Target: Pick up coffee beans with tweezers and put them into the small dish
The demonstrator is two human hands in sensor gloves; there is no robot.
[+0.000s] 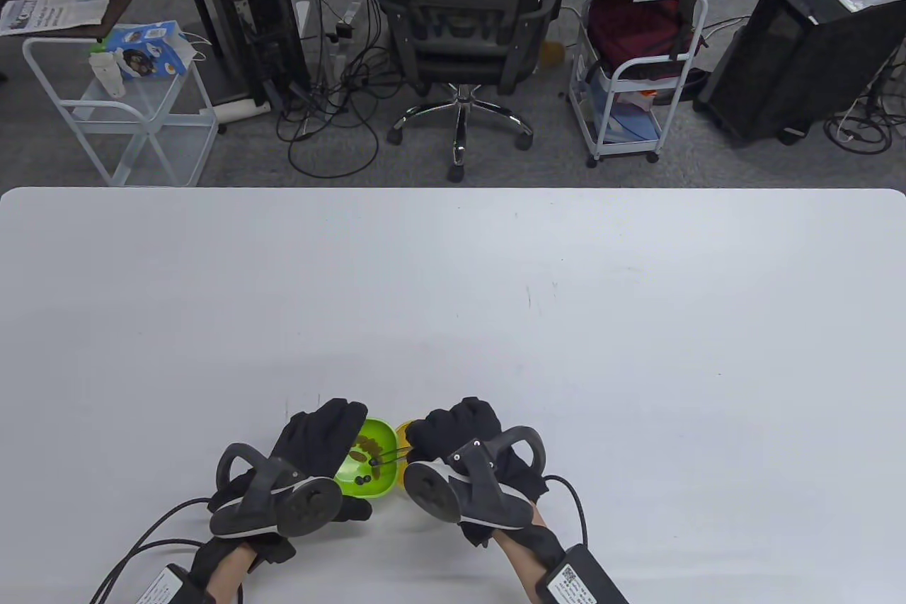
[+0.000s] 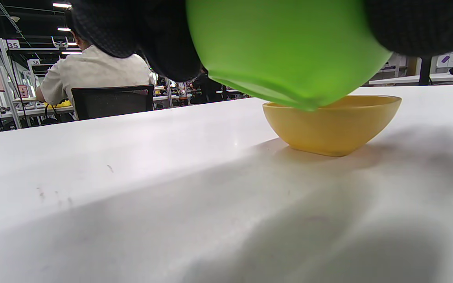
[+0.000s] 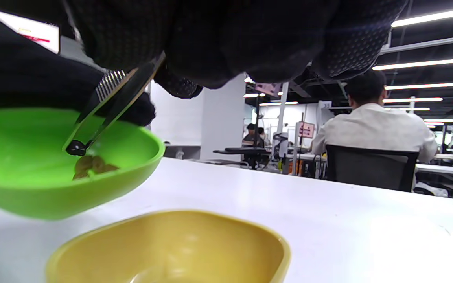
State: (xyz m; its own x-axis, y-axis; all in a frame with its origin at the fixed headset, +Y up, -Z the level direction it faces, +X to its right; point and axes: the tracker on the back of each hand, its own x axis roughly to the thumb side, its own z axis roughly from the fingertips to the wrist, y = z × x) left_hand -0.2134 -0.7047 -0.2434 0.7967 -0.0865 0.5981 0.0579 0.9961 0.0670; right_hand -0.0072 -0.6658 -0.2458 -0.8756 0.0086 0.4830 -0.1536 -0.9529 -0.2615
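Table view: early stage, judged from layout. Beans (image 1: 366,449) mostly piled in green bowl (image 1: 382,483), far-left part of its inside; a couple of dark ones near its near rim. Yellow dish (image 3: 195,236) looks bare inside in right wrist view, though only its far part visible there, near part cut by frame edge. No bean seen delivered; nearly all transfers left to do, by this read.

Left hand (image 1: 322,430) grips green bowl from the left, fingers wrapped on its wall; bowl tilted and lifted, its lower edge overlapping yellow dish rim in left wrist view. Yellow dish sits on worktop (image 1: 453,292) just right of green bowl, mostly hidden under right hand (image 1: 460,430) from above.

Right hand holds tweezers (image 3: 108,102). Long axis runs from hand toward the left, down into green bowl; tips point left and down, at the bean pile. Tweezer tips close together around something dark just above the brown beans; held bean or just the tip caps, cannot tell. Right-hand grip clamped on tweezer shaft, fingers bunched over it.

Likely step in hand: picking a bean from the pile, carry to yellow dish not yet begun.
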